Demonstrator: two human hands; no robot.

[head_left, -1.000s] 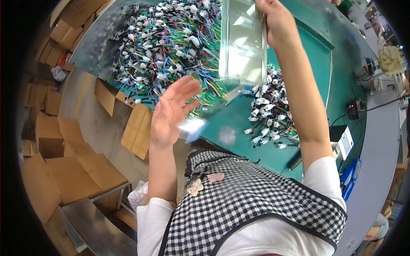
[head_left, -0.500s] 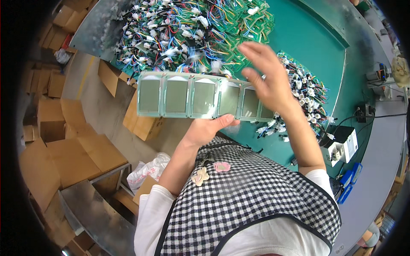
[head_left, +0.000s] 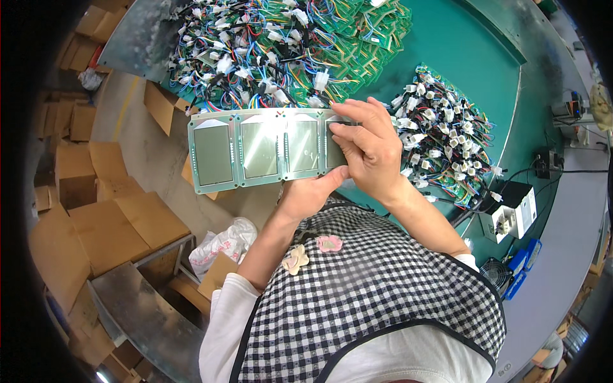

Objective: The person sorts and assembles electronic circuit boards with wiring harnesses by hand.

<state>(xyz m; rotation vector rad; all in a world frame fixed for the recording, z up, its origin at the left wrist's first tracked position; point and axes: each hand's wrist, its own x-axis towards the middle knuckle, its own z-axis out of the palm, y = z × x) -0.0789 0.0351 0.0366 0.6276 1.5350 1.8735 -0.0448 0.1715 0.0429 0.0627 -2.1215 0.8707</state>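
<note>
A strip of joined green circuit boards with grey LCD screens (head_left: pixel 260 153) is held up in front of my apron, its screens toward me. My left hand (head_left: pixel 310 195) grips its lower edge, thumb in front and the other fingers hidden behind the strip. At the right end, my right hand (head_left: pixel 370 150) closes over the boards with bent fingers, covering part of a screen. What lies behind that hand cannot be seen. Just beyond the strip is a large heap of green circuit boards with coloured wires and white connectors (head_left: pixel 274 54).
A smaller pile of wired boards (head_left: pixel 447 131) lies to the right on the green tabletop (head_left: pixel 460 48). Farther right are a white-and-black box (head_left: pixel 514 214) with cables and some blue cases (head_left: pixel 523 268). Open cardboard boxes (head_left: pixel 121 226) and a white plastic bag (head_left: pixel 227 246) stand at left.
My right hand, raised and spread before, has come down onto the strip's right end. The strip has shifted left and looks larger, and fewer screens show.
</note>
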